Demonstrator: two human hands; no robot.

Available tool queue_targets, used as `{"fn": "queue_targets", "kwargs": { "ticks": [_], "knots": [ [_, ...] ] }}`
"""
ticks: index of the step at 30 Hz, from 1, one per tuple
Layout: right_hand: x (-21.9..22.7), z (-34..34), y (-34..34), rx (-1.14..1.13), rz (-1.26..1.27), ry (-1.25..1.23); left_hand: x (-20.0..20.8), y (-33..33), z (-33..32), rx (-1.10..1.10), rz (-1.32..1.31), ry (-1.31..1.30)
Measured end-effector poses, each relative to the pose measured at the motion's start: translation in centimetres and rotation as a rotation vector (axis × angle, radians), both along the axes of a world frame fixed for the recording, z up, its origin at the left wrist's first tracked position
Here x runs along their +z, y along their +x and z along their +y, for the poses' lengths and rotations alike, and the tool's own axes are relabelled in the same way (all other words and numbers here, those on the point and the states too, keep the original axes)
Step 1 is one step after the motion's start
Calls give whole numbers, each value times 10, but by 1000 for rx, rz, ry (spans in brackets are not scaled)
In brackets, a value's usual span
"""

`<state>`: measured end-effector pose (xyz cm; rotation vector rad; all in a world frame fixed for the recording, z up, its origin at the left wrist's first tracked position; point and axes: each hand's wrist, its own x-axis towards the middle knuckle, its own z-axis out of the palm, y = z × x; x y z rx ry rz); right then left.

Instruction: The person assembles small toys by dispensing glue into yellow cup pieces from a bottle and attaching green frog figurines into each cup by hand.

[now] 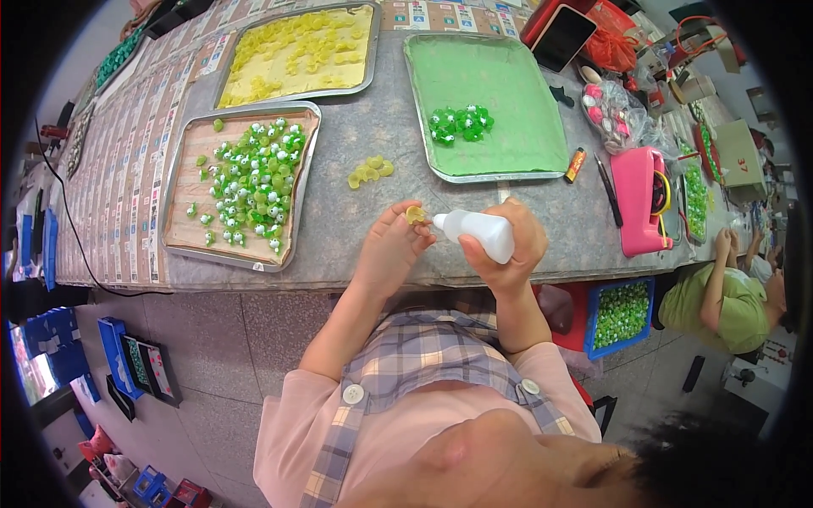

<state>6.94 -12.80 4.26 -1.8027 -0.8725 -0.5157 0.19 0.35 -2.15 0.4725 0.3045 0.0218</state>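
Observation:
Between the fingertips of my left hand (391, 247) is a small translucent yellow piece (415, 215). My right hand (514, 245) grips a white squeeze bottle (483, 234), tilted so its narrow nozzle points left at the yellow piece. Whether the nozzle touches it I cannot tell. Just beyond my left hand, several loose yellow pieces (371, 172) lie on the grey table cover. A tray lined in green (495, 80) stands beyond the bottle, with a cluster of green pieces with white eye-like balls (461, 124) at its near left.
At left, a metal tray (179, 203) holds many green pieces with eye-like balls; behind it is a tray of yellow pieces (296, 52). Right of the green tray are a small orange tube (575, 165), a dark pen-like tool (608, 188) and a pink holder (639, 203). Another person (720, 296) sits far right.

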Motion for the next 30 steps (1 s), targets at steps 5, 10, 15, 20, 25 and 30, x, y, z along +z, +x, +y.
{"fn": "queue_targets", "kwargs": {
  "ticks": [5, 10, 15, 20, 25, 30],
  "knots": [
    [-2, -1, 0, -17, -34, -37, 1, 1, -1, 15, 22, 10],
    [-4, -27, 7, -159, 145, 310, -8, 1, 2, -9, -14, 0],
    [-7, -58, 42, -129, 475, 536, -19, 0, 6, -14, -76, -4],
    [-56, -112, 70, -361, 561, 352, -21, 3, 8, 62, -28, 14],
    [-91, -139, 75, -513, 569, 178, -18, 5, 7, 57, -21, 18],
    [-33, -96, 60, -828, -129, -214, -18, 6, 7, 50, -7, 24]
  ]
}}
